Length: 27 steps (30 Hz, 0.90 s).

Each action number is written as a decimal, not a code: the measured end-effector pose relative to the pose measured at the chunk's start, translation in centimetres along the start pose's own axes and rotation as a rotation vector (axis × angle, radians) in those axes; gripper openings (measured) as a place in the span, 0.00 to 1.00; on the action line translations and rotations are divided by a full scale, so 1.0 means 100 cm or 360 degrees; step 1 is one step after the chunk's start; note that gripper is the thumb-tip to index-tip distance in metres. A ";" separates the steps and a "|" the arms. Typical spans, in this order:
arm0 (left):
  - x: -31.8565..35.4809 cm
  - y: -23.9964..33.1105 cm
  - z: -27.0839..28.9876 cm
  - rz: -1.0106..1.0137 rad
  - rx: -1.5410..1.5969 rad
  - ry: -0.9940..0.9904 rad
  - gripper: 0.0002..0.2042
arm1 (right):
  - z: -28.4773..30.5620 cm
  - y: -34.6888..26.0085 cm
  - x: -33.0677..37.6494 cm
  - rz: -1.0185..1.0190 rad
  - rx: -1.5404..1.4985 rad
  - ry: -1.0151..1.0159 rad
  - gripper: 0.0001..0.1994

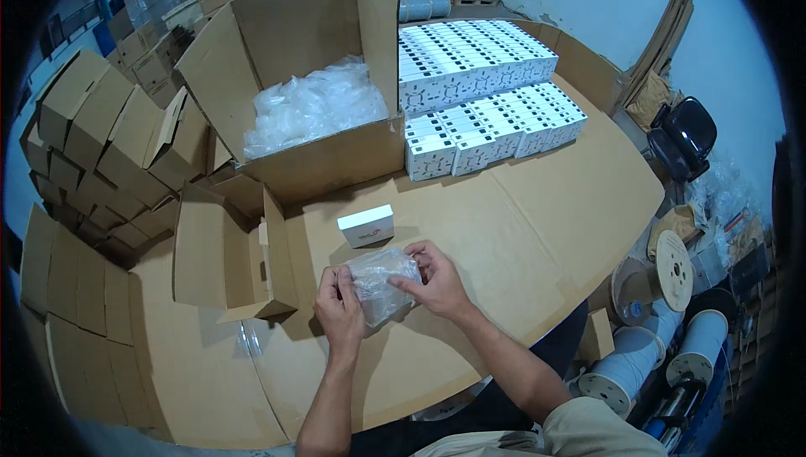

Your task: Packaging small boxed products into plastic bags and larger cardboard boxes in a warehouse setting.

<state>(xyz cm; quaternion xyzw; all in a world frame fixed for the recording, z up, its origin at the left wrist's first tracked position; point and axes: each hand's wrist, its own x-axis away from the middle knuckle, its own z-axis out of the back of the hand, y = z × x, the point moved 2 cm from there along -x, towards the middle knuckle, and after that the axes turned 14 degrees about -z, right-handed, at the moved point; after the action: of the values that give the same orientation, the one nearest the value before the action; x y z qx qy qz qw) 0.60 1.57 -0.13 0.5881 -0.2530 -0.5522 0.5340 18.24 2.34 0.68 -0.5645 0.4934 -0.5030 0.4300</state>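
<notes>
A clear plastic bag (382,285) is stretched between my two hands above the cardboard-covered table. My left hand (340,302) pinches its left edge, while my right hand (437,281) grips the right side with thumb and fingers. Whether anything lies inside the bag I cannot tell. Just beyond it a small white box (366,226) stands on the table. To the left is an open brown carton (269,285) with its flaps raised. Behind, a large open cardboard box (327,163) holds a heap of clear plastic bags (315,108).
Rows of stacked white boxes (478,70) fill the table's back right. Folded brown cartons (109,138) pile up at the left. Cable spools (672,268) and a black chair (684,133) stand on the floor at the right, past the table's edge (537,335).
</notes>
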 end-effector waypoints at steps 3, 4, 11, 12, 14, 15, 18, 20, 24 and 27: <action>-0.001 0.003 0.004 -0.0033 -0.0119 -0.0033 0.16 | 0.008 0.007 -0.002 0.0070 0.0332 -0.0073 0.06; -0.003 0.003 0.004 -0.0036 -0.0118 -0.0033 0.16 | 0.014 0.007 -0.004 -0.0006 0.0258 -0.0021 0.05; -0.003 -0.002 0.008 0.0059 0.0068 0.0009 0.18 | 0.029 0.019 -0.010 0.0001 0.0064 0.0307 0.06; -0.004 -0.004 0.009 0.0139 0.0125 0.0030 0.18 | 0.031 0.018 -0.011 0.0005 0.0062 0.0306 0.06; -0.004 0.001 0.008 0.0092 0.0140 0.0023 0.18 | 0.035 0.011 -0.011 0.0069 -0.0101 0.0343 0.07; -0.003 0.004 0.007 0.0049 0.0157 0.0015 0.19 | 0.030 0.008 -0.008 0.0065 -0.0103 0.0343 0.07; 0.000 0.008 0.003 0.0070 0.0226 -0.0208 0.15 | 0.015 0.003 -0.002 0.0166 0.0166 0.0275 0.07; 0.002 0.000 0.000 0.0260 0.0739 -0.0156 0.11 | 0.015 0.008 -0.004 0.0215 0.0330 0.0220 0.08; 0.001 -0.001 -0.005 0.0726 0.1730 -0.0306 0.13 | 0.018 0.006 -0.002 0.0085 0.0355 0.0322 0.08; 0.010 -0.002 -0.012 0.0394 0.1097 -0.0570 0.19 | 0.016 0.005 -0.001 0.0145 0.0282 0.0374 0.07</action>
<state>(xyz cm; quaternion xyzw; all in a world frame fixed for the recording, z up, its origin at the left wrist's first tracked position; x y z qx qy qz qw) 1.96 1.14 -0.91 0.5924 -0.5812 -0.4602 0.3155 19.76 2.38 0.03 -0.4386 0.5190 -0.5871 0.4399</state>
